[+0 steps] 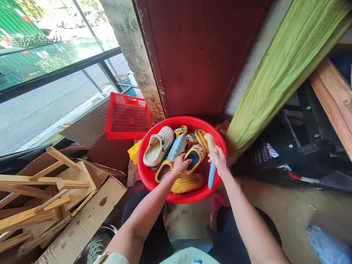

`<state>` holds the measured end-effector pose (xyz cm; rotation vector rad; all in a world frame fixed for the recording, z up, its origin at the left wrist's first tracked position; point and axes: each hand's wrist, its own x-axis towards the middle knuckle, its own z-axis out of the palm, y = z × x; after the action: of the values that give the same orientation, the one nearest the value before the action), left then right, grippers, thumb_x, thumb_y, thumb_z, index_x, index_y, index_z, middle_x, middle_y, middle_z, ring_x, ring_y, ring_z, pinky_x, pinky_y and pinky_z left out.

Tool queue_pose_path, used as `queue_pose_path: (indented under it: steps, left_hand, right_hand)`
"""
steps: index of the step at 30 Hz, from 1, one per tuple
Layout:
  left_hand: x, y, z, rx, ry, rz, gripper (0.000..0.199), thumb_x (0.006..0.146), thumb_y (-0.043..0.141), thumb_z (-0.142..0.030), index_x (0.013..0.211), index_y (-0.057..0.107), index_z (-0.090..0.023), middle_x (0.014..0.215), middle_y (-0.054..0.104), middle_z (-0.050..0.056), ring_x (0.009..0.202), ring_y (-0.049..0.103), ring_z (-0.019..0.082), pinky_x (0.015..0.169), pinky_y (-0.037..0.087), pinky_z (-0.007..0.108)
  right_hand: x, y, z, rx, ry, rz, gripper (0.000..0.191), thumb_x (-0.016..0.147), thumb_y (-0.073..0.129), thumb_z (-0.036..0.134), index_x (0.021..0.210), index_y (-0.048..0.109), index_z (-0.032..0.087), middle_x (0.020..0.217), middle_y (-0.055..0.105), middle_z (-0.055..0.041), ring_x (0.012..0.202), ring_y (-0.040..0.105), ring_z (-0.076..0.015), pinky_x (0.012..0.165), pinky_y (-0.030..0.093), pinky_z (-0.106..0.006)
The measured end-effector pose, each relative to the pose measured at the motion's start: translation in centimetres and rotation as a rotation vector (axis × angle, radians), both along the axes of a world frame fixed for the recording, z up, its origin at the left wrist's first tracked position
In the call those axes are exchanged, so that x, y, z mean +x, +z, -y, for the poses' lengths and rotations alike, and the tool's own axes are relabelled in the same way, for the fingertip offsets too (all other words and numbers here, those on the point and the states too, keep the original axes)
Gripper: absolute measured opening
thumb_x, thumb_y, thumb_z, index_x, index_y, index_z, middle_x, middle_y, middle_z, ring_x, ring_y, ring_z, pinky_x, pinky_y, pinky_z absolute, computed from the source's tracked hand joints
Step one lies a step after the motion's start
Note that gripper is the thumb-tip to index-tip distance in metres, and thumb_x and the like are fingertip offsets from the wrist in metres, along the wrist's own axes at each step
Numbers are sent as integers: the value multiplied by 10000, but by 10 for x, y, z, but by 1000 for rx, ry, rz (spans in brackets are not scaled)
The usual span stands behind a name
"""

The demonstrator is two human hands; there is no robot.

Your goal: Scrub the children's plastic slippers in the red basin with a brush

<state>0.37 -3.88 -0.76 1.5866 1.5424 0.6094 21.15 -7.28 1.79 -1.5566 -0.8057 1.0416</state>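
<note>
Maroon panel (200,55) behind, right hand (219,161) grips a brush (212,175).

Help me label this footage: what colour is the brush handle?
The brush handle is light blue, seen best in the head view.

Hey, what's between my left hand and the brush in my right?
The head view shows a yellow clog with blue inside, then bare red basin.

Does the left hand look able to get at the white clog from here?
Probably yes: the white clog lies uncovered in the red basin, close to the left hand.
</note>
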Motion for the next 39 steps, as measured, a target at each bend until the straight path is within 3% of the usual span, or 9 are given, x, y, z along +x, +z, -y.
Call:
queue_pose_path:
  steps: [4,6,8,13,18,23,29,34,39]
  left_hand:
    - [-15,21,4,202,16,-13,511,858,667,-279,1366,644,-224,1253,734,100,1183,671,314,1074,499,454]
    - [-21,28,8,311,43,-22,551,847,661,-238,1397,626,-231,1323,702,108,1231,647,319,1116,474,458]
    - [-26,31,10,353,77,13,554,841,656,-218,1393,628,-229,1326,699,98,1237,646,302,1124,476,445]
    - [-38,24,8,243,156,176,563,823,679,-248,1383,646,-200,1299,732,85,1195,680,287,1099,510,439]
    - [-43,17,9,181,194,167,569,797,692,-214,1365,672,-231,1274,756,58,1185,692,292,1062,538,440]
    - [-61,31,5,328,254,130,558,840,660,-229,1395,634,-182,1319,725,94,1206,680,285,1092,513,430]
    - [-68,45,12,506,118,132,504,835,681,-233,1337,665,-186,1274,731,113,1174,680,295,1082,504,457]
    - [-61,42,19,323,180,469,553,794,739,-302,1330,672,-182,1289,727,104,1217,663,309,1095,502,459]
    - [-60,45,12,-22,240,815,690,678,843,-335,1329,672,-182,1198,760,82,1079,715,287,959,578,407]
  right_hand:
    - [-21,8,11,214,168,410,554,937,562,511,1392,617,201,1176,760,-117,1004,747,-256,804,646,-373]
    - [-34,15,17,352,267,615,509,979,512,437,1416,619,199,1361,695,-144,1251,668,-289,1039,578,-420]
    - [-44,19,20,385,313,767,515,1006,457,376,1469,587,193,1407,667,-162,1323,626,-312,1118,523,-456]
    - [-41,16,18,323,279,852,523,1027,405,347,1506,550,195,1365,695,-168,1258,672,-325,1075,552,-476]
    - [-36,3,16,309,295,813,507,1019,409,338,1483,554,191,1365,703,-158,1225,696,-313,1030,576,-450]
    - [-23,4,20,190,202,882,471,1011,424,376,1392,624,185,1162,787,-154,969,780,-312,880,634,-448]
    - [-35,21,23,547,284,875,501,1026,432,345,1478,568,177,1440,659,-128,1300,653,-266,1113,535,-386]
    - [-32,14,6,311,147,891,508,1020,407,354,1437,605,142,1297,737,-169,1135,737,-314,984,605,-455]
    - [-31,11,6,419,174,847,535,1018,439,361,1502,536,155,1454,647,-148,1305,650,-278,1098,542,-414]
